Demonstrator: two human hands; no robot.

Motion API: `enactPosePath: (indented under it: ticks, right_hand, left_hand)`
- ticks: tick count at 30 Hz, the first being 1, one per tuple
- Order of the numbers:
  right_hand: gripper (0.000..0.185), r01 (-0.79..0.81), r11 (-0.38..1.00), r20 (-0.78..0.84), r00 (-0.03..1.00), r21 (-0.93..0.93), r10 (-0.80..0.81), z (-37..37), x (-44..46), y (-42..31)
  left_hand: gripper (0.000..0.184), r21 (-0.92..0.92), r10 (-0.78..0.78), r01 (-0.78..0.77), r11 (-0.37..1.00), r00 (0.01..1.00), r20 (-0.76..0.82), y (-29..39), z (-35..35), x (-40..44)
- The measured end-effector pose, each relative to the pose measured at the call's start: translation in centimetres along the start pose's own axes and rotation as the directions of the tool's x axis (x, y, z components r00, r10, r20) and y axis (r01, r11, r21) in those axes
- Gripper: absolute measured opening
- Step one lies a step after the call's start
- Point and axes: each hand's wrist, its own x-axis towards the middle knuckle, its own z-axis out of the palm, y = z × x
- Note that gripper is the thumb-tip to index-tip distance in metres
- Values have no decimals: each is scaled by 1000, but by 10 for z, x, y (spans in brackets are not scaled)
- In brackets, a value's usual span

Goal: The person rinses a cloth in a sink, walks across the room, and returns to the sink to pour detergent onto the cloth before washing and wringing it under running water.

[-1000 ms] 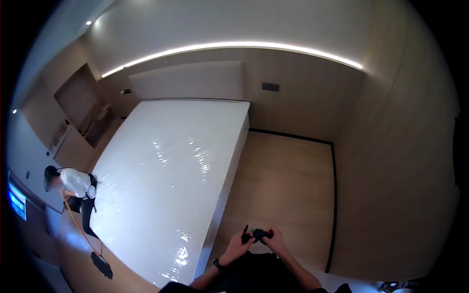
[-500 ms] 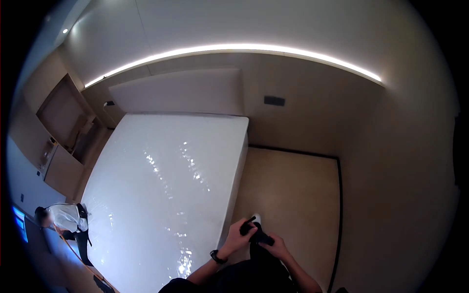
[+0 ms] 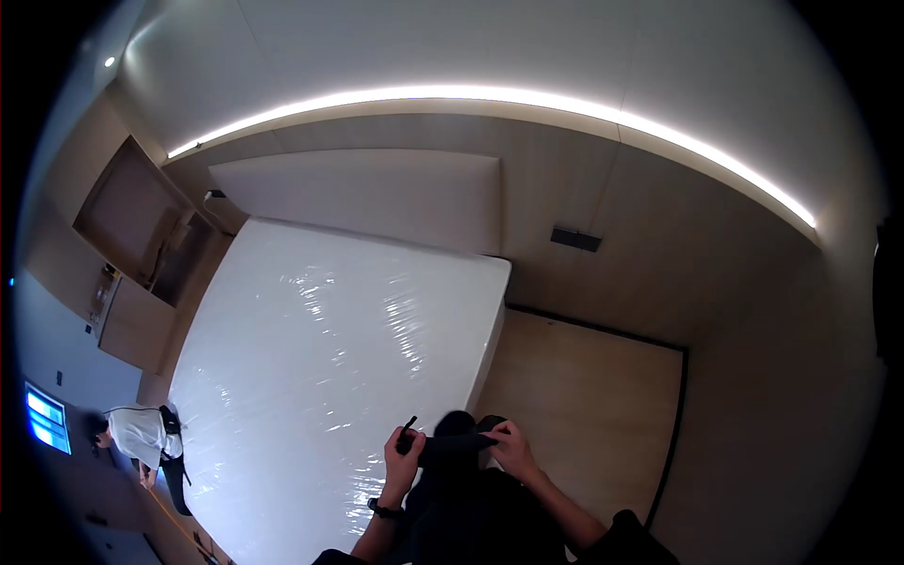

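A dark strip of cloth or strap [image 3: 458,444] is stretched between my two hands, low in the view, over my dark clothing. My left hand [image 3: 403,456] grips one end, and a thin black piece sticks up from its fingers. The other end is pinched in my right hand [image 3: 513,450], with part of the dark item showing above its fingertips. A dark watch [image 3: 383,509] is on my left wrist. What exactly the dark item is, I cannot make out.
A large mattress [image 3: 320,348] in shiny clear plastic lies left of my hands, with a headboard [image 3: 377,193] behind. Wooden floor [image 3: 584,395] lies to the right. At the far left a person [image 3: 141,435] in a white top bends over an orange pole [image 3: 174,516].
My hands have moved apart, and the dark item is now stretched out between them. The view has turned and shifted. The person at the far left bends lower over the pole.
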Motion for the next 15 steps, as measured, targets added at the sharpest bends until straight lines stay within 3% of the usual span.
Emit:
enactPosePath:
  ticks: [3, 5, 6, 7, 8, 10, 12, 14, 15]
  right_hand:
    - [31, -153, 986, 35, 988, 69, 151, -31, 33, 8]
    - [25, -142, 985, -16, 989, 100, 144, -40, 61, 5]
    - [22, -219, 938, -192, 942, 268, 275, -34, 73, 11]
    - [19, -247, 861, -336, 845, 444, 415, -30, 93, 17]
    - [17, -271, 839, -343, 820, 472, 458, -33, 119, 17]
    - [18, -247, 842, -393, 798, 479, 457, -33, 176, 20]
    - [18, -206, 850, -443, 780, 486, 442, -26, 237, 30]
    - [18, -26, 937, -495, 843, 349, 208, -30, 310, 39]
    - [18, -5, 943, -504, 844, 333, 182, -33, 343, 42]
  left_hand:
    - [20, 46, -8, 5, 999, 997, 81, 20, 37, 59]
    - [23, 87, 21, -43, 995, 971, 240, 44, 60, 99]
    - [24, 105, 28, -72, 992, 927, 373, 45, 66, 122]
    - [24, 98, 42, -86, 991, 920, 389, 57, 75, 145]
    - [25, 120, 128, -205, 971, 878, 462, 77, 87, 167]
    - [35, 124, 245, -392, 912, 761, 601, 89, 99, 221]
    - [35, 142, 270, -461, 876, 712, 648, 87, 103, 286]
    - [28, 171, 319, -544, 821, 688, 652, 96, 106, 354]
    - [28, 154, 345, -560, 814, 679, 648, 104, 103, 387]
